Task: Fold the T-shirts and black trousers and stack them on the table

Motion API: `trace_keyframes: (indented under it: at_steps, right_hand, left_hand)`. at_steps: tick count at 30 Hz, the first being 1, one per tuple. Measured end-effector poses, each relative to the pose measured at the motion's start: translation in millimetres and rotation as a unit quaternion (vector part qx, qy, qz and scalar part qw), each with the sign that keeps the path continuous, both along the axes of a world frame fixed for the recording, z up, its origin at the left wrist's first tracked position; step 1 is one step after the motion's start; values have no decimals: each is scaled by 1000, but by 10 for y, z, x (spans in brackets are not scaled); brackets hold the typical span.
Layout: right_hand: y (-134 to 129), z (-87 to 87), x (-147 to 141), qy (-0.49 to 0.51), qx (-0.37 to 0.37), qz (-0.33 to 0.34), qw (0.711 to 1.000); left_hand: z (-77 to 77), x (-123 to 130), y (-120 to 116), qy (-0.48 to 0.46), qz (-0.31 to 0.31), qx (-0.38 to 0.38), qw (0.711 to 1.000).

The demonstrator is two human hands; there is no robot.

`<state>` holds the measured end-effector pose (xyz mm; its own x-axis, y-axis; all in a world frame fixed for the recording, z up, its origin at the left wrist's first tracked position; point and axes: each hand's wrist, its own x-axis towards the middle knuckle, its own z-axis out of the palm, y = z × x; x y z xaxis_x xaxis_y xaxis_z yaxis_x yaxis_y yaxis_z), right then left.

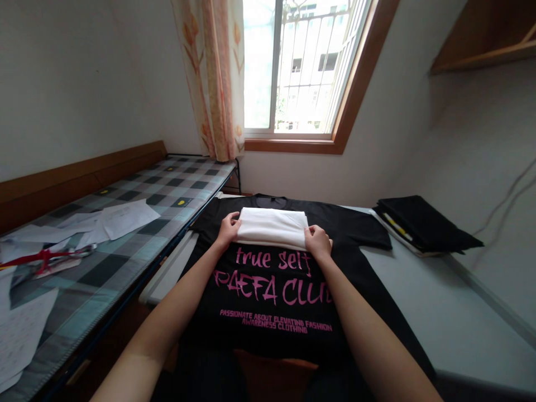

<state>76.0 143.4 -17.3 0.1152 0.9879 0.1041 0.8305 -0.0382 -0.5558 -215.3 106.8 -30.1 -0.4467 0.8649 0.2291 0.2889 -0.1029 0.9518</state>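
Note:
A folded white cloth (272,228) lies across the upper chest of a black T-shirt (268,290) with pink lettering, which is spread out with its collar toward the window. My left hand (229,229) grips the cloth's left end, fingers closed at its edge. At the opposite end, my right hand (318,241) holds the cloth with the thumb on top and the other fingers curled at the side. The cloth's underside is hidden, and my right forearm covers part of the print.
Beneath the shirt is a white table (414,290). A stack of black folded fabric (425,220) sits at its right rear. To the left, a bed with a checked mattress (167,192) bears loose papers (129,218) and a red strap (44,258). Behind are a curtain (220,78) and a barred window (310,67).

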Motion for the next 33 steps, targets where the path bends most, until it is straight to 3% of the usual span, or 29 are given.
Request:
trace_keyframes:
  at_steps: [6, 11, 14, 18, 29, 33]
  right_hand:
    - [-27, -26, 14, 39, 36, 30, 998]
    - [-41, -43, -20, 108, 77, 58, 989]
    - [-59, -15, -52, 78, 72, 23, 994]
    - [-98, 45, -63, -6, 53, -19, 998]
    - [-113, 86, -9, -40, -34, -19, 998]
    - [-105, 66, 1, -64, -42, -8, 997]
  left_hand:
    - [-5, 89, -79, 78, -11, 51, 996]
    - [-9, 195, -85, 28, -47, 101, 993]
    - [15, 206, -72, 51, -49, 124, 990]
    - [59, 167, -85, 153, 8, 131, 979]
    - [39, 73, -173, 235, 41, -35, 970]
    - [54, 123, -224, 293, 63, -111, 948]
